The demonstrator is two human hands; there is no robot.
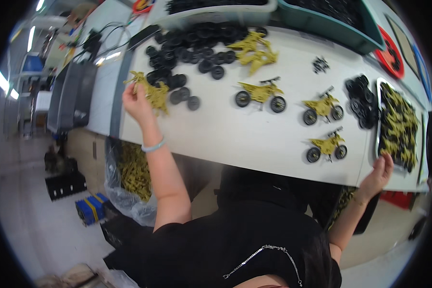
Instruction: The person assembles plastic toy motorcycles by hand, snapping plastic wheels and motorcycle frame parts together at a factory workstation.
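At the table's left side, my left hand (137, 103) pinches a yellow toy motorcycle body (154, 94), close to a heap of black toy wheels (182, 48). Over at the right, my right hand (378, 174) is closed at the near corner of a metal tray (379, 115) of yellow and black toy motorcycles (397, 122); what its fingertips grip is hard to make out. Between my hands stand three toy motorcycles with wheels: one in the middle (261, 94), one to its right (323, 108) and one nearer me (327, 146).
More yellow bodies (255, 52) lie beyond the middle motorcycle. Small black parts (321, 65) and a second wheel pile (361, 102) lie farther right. Bins of black parts, one whitish (220, 18) and one green (331, 30), line the back. A plastic bag (124, 192) of yellow parts sits below.
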